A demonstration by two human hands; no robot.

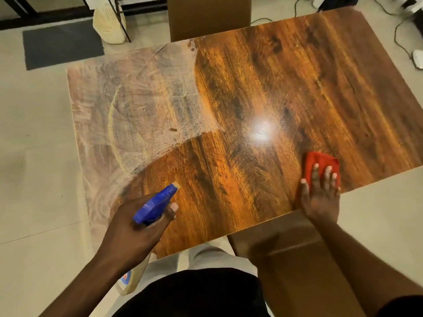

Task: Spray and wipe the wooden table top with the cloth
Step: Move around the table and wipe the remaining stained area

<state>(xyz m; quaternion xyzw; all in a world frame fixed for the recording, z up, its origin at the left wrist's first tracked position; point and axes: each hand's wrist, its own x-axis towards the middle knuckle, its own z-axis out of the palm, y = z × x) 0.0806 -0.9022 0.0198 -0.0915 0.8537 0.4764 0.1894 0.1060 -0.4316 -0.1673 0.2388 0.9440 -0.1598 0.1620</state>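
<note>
Fingers of the left hand (137, 227) gripped the blue-topped spray bottle (155, 205) over the counter's (263, 88) near edge, while the right hand (320, 195) lay flat, fingers spread, on the red cloth (320, 163) by its right edge.

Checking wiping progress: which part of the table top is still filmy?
The left part of the table top, beyond the spray bottle: cloudy swirls there, while the right side by the red cloth shines.

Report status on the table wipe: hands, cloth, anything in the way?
Left hand grips spray bottle. Right hand flat on red cloth near table's right edge. Table top hazy on left, glossy on right. Nothing in the way.
</note>
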